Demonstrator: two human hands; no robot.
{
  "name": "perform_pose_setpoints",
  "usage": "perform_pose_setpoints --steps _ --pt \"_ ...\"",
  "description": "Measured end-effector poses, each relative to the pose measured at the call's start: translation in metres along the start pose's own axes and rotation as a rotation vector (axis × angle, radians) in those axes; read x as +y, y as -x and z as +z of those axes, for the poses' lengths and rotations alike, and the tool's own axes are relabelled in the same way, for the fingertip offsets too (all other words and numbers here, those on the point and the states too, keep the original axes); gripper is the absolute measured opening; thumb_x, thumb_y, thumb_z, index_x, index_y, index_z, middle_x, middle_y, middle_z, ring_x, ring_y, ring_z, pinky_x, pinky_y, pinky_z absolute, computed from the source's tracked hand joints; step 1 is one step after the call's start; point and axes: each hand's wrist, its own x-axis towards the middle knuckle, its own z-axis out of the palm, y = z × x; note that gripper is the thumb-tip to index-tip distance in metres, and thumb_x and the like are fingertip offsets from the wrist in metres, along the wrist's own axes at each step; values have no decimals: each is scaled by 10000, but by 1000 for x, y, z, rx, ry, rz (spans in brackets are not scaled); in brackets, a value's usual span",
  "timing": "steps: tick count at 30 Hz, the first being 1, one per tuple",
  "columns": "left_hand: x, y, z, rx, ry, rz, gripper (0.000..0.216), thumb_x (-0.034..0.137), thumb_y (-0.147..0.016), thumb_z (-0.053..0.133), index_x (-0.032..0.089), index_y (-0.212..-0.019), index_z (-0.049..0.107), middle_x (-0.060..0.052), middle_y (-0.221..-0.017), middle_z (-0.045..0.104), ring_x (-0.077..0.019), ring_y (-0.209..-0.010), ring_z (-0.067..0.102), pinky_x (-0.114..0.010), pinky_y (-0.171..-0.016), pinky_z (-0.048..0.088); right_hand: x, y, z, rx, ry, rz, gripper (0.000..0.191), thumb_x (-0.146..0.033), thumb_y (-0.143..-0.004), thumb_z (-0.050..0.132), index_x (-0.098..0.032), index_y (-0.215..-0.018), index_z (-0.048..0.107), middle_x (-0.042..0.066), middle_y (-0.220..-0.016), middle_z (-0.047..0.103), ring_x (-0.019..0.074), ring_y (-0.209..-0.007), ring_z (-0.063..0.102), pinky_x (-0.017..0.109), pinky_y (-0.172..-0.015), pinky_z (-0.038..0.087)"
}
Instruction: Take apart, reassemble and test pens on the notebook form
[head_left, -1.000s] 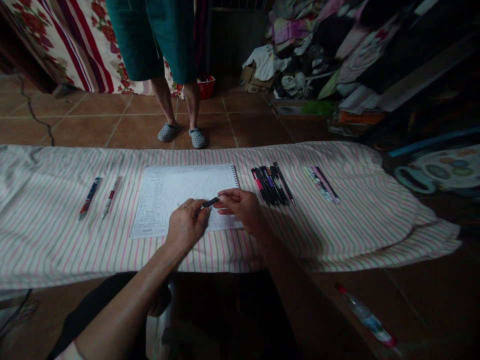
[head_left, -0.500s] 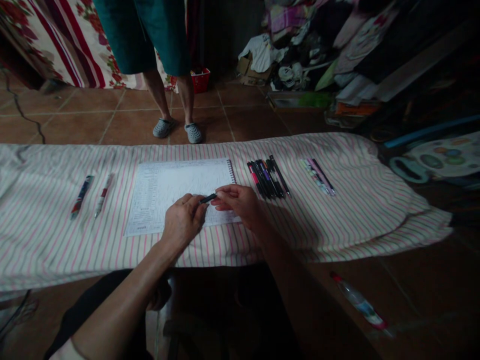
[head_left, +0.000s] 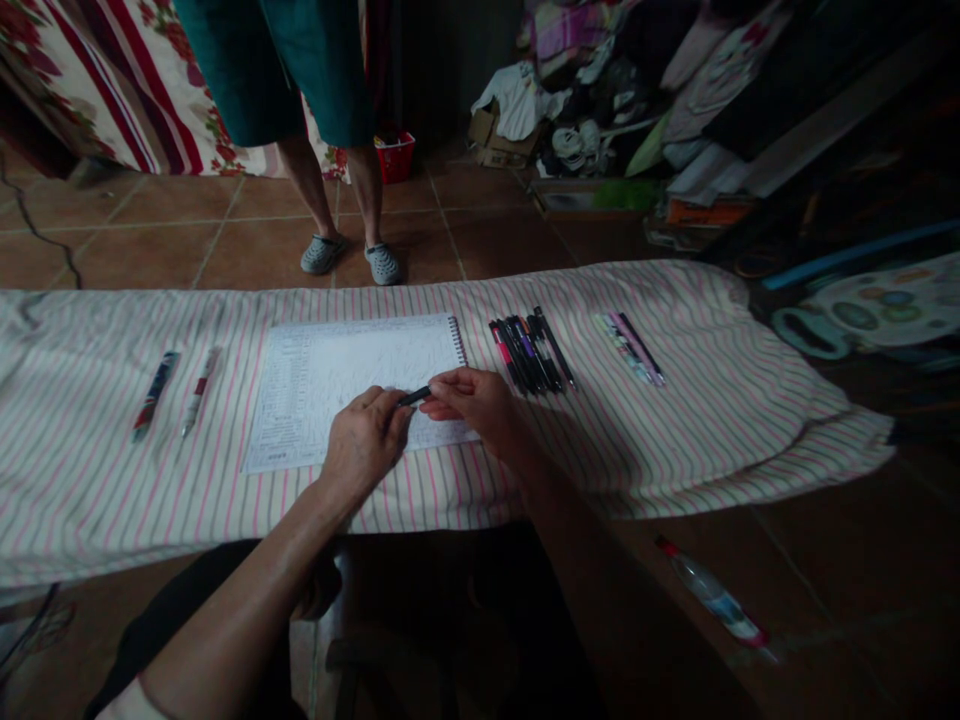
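- left hand [head_left: 365, 447] grips a black pen [head_left: 415, 396] over a spiral notebook [head_left: 349, 395], center of frame
- right hand [head_left: 472, 405] reaches its tip, grip unclear
- loose pens [head_left: 531, 355] lie side by side at right, easy to reach

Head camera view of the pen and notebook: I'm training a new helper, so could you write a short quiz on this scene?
1. True or false: the left hand grips the black pen above the spiral notebook.
2. Where does the bundle of dark pens lie on the striped cloth, relative to the notebook?
A) To its right
B) To its left
C) On top of it
3. What lies on the tile floor at the lower right?

Key: 1. True. 2. A. 3. A plastic bottle with a red cap.
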Motion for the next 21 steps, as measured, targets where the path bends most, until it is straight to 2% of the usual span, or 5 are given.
perform_pose_setpoints --steps 8,17,21 --pt "-3 -2 0 -35 58 -20 243 257 -898 495 172 -1092 614 -54 -877 666 -175 -786 633 -287 -720 506 -1 -1 -2 18 61 -41 253 -351 -668 762 -147 -754 640 6 -609 690 111 -540 670 184 -502 543" --pt "-4 -4 -3 -38 150 23 201 269 -878 538 188 -1039 629 -47 -864 661 -170 -801 630 -299 -757 516 -4 2 -4 -2 51 -47 318 -423 -658 757 -152 -758 625 15 -630 693 127 -555 673 228 -533 562" --pt "-1 -4 -2 -44 189 11 270 229 -880 481 153 -1101 617 -74 -940 650 -179 -854 630 -313 -797 527 -4 1 -4 -5 69 -90 320 -433 -664 750 -158 -759 616 20 -645 700 147 -589 692 239 -545 571"
